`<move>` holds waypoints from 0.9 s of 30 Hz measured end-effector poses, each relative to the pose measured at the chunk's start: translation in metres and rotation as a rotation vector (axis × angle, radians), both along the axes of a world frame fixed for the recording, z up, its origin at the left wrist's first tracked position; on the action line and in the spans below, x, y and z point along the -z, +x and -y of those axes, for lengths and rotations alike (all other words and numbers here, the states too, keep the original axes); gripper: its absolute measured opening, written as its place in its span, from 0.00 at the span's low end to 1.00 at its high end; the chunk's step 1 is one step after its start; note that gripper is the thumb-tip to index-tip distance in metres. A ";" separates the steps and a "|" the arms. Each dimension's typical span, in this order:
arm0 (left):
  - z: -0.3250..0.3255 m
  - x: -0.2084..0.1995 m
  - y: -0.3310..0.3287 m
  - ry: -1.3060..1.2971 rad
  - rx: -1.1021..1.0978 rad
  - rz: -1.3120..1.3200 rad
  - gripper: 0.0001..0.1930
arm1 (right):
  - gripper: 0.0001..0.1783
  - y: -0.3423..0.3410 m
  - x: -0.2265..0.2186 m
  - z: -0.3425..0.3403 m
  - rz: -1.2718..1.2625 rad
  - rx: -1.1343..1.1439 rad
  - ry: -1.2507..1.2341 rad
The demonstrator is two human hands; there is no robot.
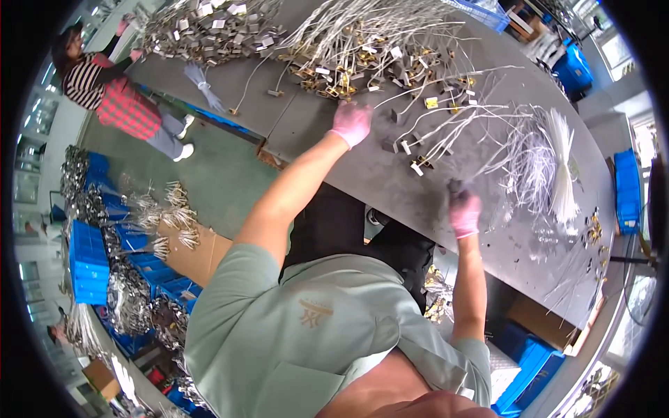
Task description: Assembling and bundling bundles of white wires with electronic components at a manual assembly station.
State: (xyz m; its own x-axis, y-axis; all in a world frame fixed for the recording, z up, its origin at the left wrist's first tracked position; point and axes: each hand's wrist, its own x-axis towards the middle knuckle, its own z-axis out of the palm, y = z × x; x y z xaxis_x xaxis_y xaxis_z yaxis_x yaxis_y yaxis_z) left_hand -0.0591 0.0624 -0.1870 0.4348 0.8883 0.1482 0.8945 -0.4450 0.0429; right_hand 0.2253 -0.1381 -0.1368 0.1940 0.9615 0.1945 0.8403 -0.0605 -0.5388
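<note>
My left hand [352, 124], in a pink glove, reaches to the near edge of a heap of small metal parts with white wires [341, 70]. Its fingers look slightly apart, with nothing visible in them. Closer to the table's front edge, my right hand [465, 210] wears a pink glove with darkened fingertips. Those fingers are curled together over the tabletop; what they may hold is too blurred to make out. Between the hands lie several loose wired parts [418, 167], their wires running toward the upper right.
A bundle of white cable ties or strands [562, 167] lies beside tangled clear strands [526, 164] on the grey table [411, 202]. A second heap of metal parts [216, 31] is at the far left. Another person [115, 90] stands there. Blue crates [89, 261] line the left floor.
</note>
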 end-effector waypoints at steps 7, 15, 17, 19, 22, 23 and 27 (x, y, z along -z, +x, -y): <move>0.101 -0.032 -0.066 -0.329 -0.272 0.659 0.13 | 0.17 0.006 0.026 -0.004 -0.628 -0.035 -0.098; 0.249 -0.026 -0.148 -0.807 -0.294 1.277 0.13 | 0.18 -0.037 -0.020 -0.042 -1.101 -0.103 -0.139; 0.264 -0.038 -0.146 -0.847 -0.242 1.149 0.13 | 0.18 -0.038 -0.016 -0.057 -1.061 -0.052 -0.105; 0.272 -0.042 -0.143 -0.916 -0.221 0.993 0.13 | 0.17 -0.037 -0.020 -0.070 -1.217 -0.029 -0.056; 0.275 -0.038 -0.146 -0.925 -0.245 1.000 0.13 | 0.17 -0.031 -0.033 -0.074 -1.433 -0.027 0.052; 0.275 -0.035 -0.149 -0.932 -0.237 0.997 0.13 | 0.16 -0.026 -0.036 -0.074 -1.330 -0.019 0.121; 0.274 -0.024 -0.160 -0.850 -0.255 1.138 0.13 | 0.12 -0.001 -0.037 -0.059 -0.790 0.096 0.282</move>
